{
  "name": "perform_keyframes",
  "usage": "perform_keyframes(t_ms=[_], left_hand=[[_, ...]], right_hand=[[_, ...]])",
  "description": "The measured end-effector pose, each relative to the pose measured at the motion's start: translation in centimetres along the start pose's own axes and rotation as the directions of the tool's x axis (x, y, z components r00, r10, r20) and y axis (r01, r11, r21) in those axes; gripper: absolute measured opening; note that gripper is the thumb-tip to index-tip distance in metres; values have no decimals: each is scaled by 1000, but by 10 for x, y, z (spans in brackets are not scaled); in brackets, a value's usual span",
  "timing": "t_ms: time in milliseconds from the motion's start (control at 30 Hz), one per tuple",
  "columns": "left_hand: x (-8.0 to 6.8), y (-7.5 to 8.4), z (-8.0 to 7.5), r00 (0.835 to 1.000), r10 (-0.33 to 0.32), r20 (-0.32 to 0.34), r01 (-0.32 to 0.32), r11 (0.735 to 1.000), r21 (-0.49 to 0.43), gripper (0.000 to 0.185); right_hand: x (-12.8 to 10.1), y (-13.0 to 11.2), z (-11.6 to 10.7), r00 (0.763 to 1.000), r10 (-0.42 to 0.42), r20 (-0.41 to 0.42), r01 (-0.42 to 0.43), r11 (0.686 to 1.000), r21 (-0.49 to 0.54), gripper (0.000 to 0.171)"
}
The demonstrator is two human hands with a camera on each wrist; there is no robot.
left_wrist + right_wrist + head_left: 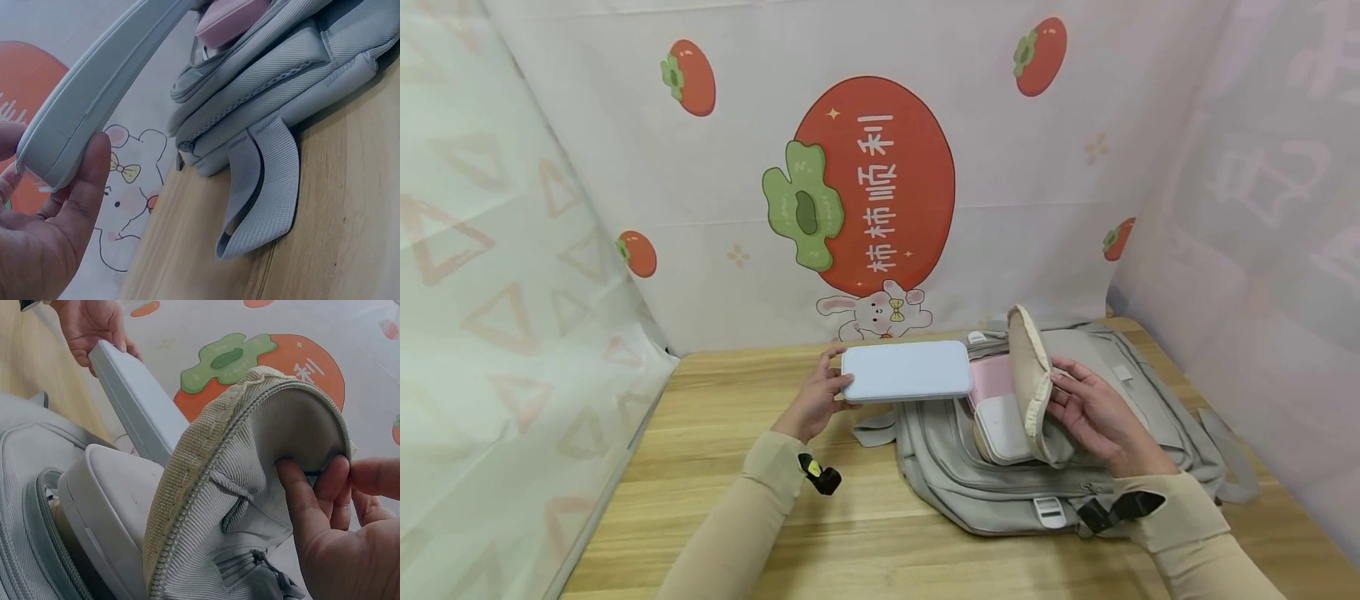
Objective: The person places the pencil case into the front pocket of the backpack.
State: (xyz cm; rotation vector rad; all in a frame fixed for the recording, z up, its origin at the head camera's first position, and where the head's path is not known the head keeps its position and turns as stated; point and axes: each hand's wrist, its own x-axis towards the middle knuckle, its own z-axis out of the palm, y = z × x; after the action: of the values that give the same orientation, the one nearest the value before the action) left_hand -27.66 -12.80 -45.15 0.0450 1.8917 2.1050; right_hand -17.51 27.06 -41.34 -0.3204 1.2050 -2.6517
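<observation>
Seen from the head, the left hand grips a pale blue case beside the grey backpack on the worktop, while the right wrist view shows right-hand fingers pinching its raised flap.

sleeves: beige, long, snug | wrists: black straps | left strap: yellow mark

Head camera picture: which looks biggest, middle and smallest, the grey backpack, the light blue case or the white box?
1. Grey backpack, biggest by far.
2. Light blue case, held by the left hand.
3. White box, smallest, though partly hidden inside the backpack.
</observation>
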Motion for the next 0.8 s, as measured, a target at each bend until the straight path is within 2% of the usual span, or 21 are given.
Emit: perform_keyframes(t_ms=[433,800], left_hand=[[2,-8,19,999,22,37,-22,1000,-1,51],[5,-14,30,999,23,27,-22,1000,-21,54]], right_hand=[[-1,-2,1,1000,-9,-2,9,1000,-8,33],[-1,-1,1,1000,-10,-8,10,1000,8,33]])
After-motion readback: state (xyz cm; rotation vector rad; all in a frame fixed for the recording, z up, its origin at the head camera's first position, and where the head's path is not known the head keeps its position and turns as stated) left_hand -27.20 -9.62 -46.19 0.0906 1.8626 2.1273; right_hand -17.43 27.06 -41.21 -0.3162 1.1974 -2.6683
